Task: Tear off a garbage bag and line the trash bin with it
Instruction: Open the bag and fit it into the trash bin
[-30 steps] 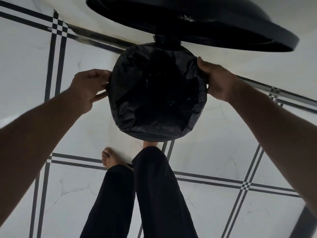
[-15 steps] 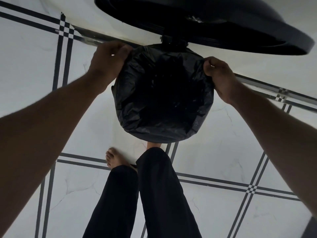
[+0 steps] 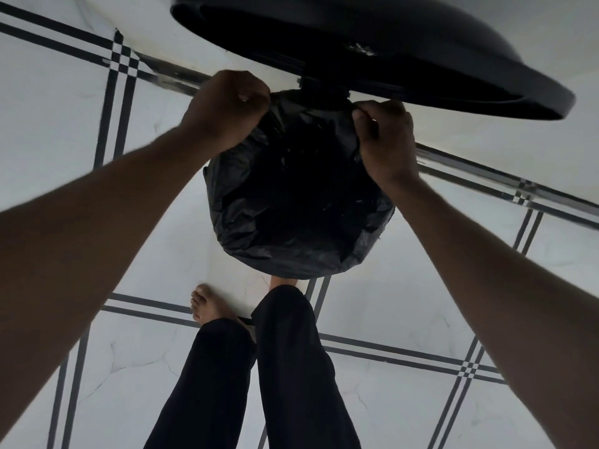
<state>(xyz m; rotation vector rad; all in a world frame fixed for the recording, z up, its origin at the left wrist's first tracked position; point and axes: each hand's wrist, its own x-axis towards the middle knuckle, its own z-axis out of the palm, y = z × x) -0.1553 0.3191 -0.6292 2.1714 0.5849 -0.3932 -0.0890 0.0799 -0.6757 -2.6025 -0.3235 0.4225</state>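
Black crinkled plastic garbage bag (image 3: 291, 202) is lying over the mouth of the round trash bin (image 3: 291, 270) on the white tiled floor (image 3: 421, 286). I am seeing my left hand (image 3: 227, 108) and right hand (image 3: 385, 140) pinching its far edge, under the raised black round lid (image 3: 372, 47). My legs in black trousers (image 3: 285, 367) are standing near.

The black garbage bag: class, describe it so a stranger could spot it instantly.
Start at the white tiled floor with dark stripes, then find the big black raised lid at the top. Just below it, the garbage bag lines the round bin, pinched by the left hand and right hand: crinkled and glossy, unlike the smooth lid.
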